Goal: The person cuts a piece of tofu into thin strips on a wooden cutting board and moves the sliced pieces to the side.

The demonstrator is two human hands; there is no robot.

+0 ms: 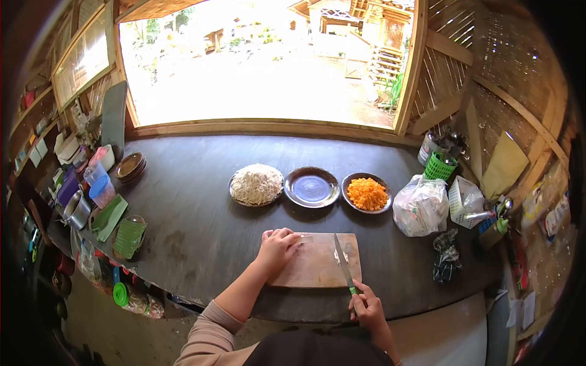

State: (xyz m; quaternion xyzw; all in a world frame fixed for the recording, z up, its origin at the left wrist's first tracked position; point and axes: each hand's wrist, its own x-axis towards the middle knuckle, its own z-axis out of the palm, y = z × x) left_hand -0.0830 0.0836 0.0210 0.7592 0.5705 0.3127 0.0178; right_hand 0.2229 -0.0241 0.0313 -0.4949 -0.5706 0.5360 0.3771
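Note:
My right hand [368, 308] is wrapped round the green handle of a knife [343, 261], whose blade points away from me over the right part of a wooden cutting board [314, 268]. Small white cut bits [337, 256] lie beside the blade. At the board's upper left, my left hand [278, 249] has its fingers curled together. A pale, thin piece [304, 239] shows at its fingertips, too indistinct to name. Beyond the board stand a plate of white shreds [257, 185], a bare dark plate [312, 187] and a plate of orange diced pieces [367, 194].
To the right are a filled plastic bag [421, 206], a green basket [439, 166], a white basket [467, 204] and a dark crumpled cloth [447, 256]. Stacked brown plates [130, 167], banana leaf pieces [129, 236] and a metal pot [77, 210] sit at the left.

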